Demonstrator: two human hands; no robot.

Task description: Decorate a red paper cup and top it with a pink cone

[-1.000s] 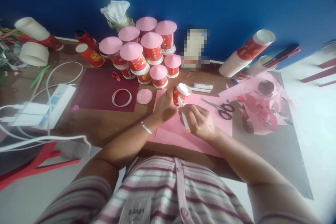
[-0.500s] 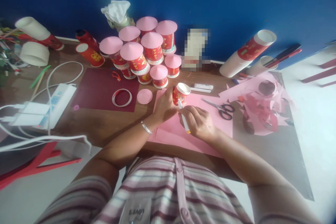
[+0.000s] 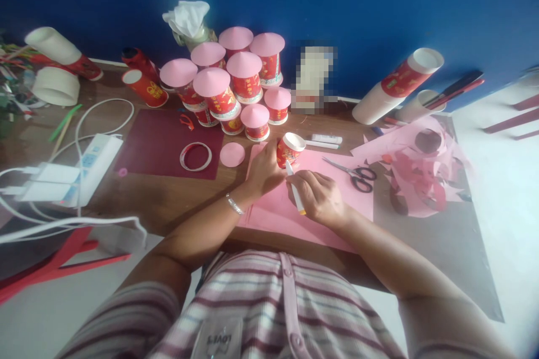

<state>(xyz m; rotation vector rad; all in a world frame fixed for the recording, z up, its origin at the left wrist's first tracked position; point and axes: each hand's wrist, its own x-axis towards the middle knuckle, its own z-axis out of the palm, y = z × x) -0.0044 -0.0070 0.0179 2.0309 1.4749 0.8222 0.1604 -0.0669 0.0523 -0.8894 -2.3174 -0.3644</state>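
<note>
My left hand [image 3: 268, 169] is wrapped round a small red paper cup [image 3: 287, 152] with gold print, its white-rimmed mouth tilted up. Closed on a white marker pen [image 3: 297, 190] with a yellow end, my right hand [image 3: 316, 195] keeps the pen's tip at the cup's lower side; whether the tip touches cannot be made out. Under both hands lie pink paper sheets [image 3: 278, 219]. Black-handled scissors [image 3: 357, 176] rest on the sheets to the right. A pink paper disc [image 3: 232, 155] lies left of my left hand, and a glue stick [image 3: 327, 138] lies behind the cup.
Several red cups with pink cone tops [image 3: 211, 83] stand at the back. A tape roll [image 3: 195, 156] sits on dark red paper [image 3: 143, 146]. Pink scraps [image 3: 421, 179] pile up at right, near stacked cups [image 3: 398, 87]. A power strip [image 3: 90, 171] with white cables is at left.
</note>
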